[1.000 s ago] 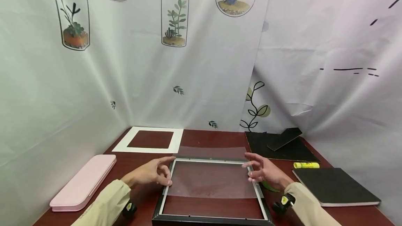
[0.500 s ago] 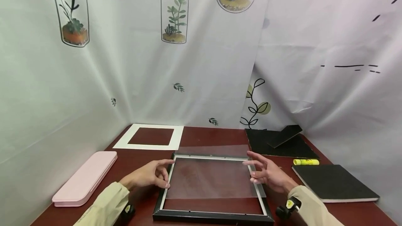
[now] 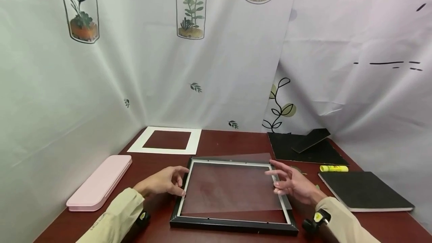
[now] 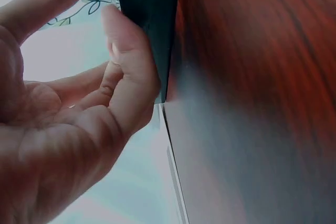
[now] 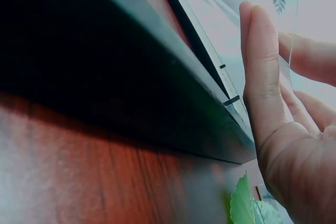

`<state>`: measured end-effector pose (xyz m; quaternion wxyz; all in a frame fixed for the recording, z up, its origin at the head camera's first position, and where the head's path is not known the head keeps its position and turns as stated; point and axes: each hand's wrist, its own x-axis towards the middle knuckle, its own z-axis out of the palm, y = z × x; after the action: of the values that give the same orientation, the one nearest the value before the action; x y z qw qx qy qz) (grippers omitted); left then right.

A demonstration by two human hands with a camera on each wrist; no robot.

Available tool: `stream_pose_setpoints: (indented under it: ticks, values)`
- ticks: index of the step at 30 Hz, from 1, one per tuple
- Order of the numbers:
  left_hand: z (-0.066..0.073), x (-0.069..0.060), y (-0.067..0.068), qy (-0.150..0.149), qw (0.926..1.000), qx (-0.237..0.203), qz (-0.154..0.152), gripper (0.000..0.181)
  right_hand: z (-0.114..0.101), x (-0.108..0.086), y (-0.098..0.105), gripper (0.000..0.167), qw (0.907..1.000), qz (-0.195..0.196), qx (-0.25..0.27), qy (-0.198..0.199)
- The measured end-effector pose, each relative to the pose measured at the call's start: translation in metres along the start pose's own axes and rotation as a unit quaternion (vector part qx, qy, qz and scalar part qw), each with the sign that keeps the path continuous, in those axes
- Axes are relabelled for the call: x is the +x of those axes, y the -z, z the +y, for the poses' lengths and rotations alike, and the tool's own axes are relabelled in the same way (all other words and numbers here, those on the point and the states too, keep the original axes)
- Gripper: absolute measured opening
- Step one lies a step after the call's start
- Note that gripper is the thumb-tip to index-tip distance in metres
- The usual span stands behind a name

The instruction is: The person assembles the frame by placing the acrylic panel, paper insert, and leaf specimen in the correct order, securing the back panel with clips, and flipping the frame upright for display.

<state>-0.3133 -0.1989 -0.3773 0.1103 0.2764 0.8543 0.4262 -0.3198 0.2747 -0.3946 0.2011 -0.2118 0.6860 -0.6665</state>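
Note:
A transparent, film-like sheet (image 3: 233,194) lies over the opening of a black picture frame (image 3: 233,226) with a pale inner lip. The sheet sits askew, reaching past the frame's far and right rails. My right hand (image 3: 297,186) pinches its right edge; the right wrist view shows the clear edge (image 5: 294,51) passing between thumb and fingers. At the left rail, my left hand (image 3: 162,181) has bent fingers, with index and thumb tips by the rail and the sheet's edge. In the left wrist view its thumb (image 4: 131,72) is against the black rail; any grip is hidden.
A white mat board (image 3: 138,146) lies at the back left, a pink case (image 3: 99,183) in front of it. On the right are a black backing board (image 3: 280,145) with its stand (image 3: 311,140), a yellow glue stick (image 3: 334,168) and a black book (image 3: 366,190).
The sheet has slid toward the frame's near rail and turned slightly, its right side farther back. Both hands stay at its sides. The head view has tilted down a little.

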Motion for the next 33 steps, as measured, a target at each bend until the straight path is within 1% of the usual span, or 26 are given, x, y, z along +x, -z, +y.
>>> stream_pose_setpoints:
  ticks: [2, 4, 9, 12, 16, 20, 24, 27, 30, 33]
  values:
    - [0.001, 0.000, 0.000, 0.004, 1.0000, 0.005, -0.002, 0.078, -0.001, -0.001, 0.000, 0.080, 1.0000, 0.000, 0.001, -0.005]
    - [0.000, -0.001, -0.001, 0.016, 0.9999, 0.002, -0.004, 0.078, -0.001, -0.001, -0.001, 0.080, 0.9999, 0.002, 0.001, -0.010]
    - [0.001, -0.006, -0.004, 0.045, 0.9987, -0.022, -0.006, 0.080, -0.002, -0.002, -0.003, 0.080, 0.9998, 0.004, 0.001, -0.018]
    - [0.002, -0.008, -0.006, 0.049, 0.9985, -0.023, -0.004, 0.079, -0.003, -0.005, -0.005, 0.082, 0.9997, 0.009, 0.002, -0.022]
    - [0.004, -0.007, -0.006, 0.047, 0.9989, -0.009, -0.001, 0.079, -0.004, -0.010, -0.007, 0.084, 0.9995, 0.018, -0.003, -0.024]
    - [0.005, -0.005, -0.006, 0.035, 0.9994, 0.001, 0.000, 0.078, -0.004, -0.012, -0.012, 0.086, 0.9993, 0.023, 0.002, -0.029]
    - [0.006, -0.004, -0.005, 0.022, 0.9988, 0.043, 0.009, 0.077, -0.004, -0.012, -0.014, 0.086, 0.9992, 0.028, 0.005, -0.029]
    - [0.005, -0.004, -0.005, 0.021, 0.9969, 0.074, 0.016, 0.077, -0.005, -0.011, -0.014, 0.086, 0.9992, 0.029, 0.015, -0.023]
    - [0.005, -0.003, -0.005, 0.024, 0.9963, 0.081, 0.016, 0.077, -0.005, -0.010, -0.015, 0.084, 0.9991, 0.028, 0.024, -0.019]
    - [0.005, -0.003, -0.005, 0.025, 0.9962, 0.082, 0.013, 0.077, -0.006, -0.011, -0.016, 0.085, 0.9992, 0.032, 0.008, -0.024]
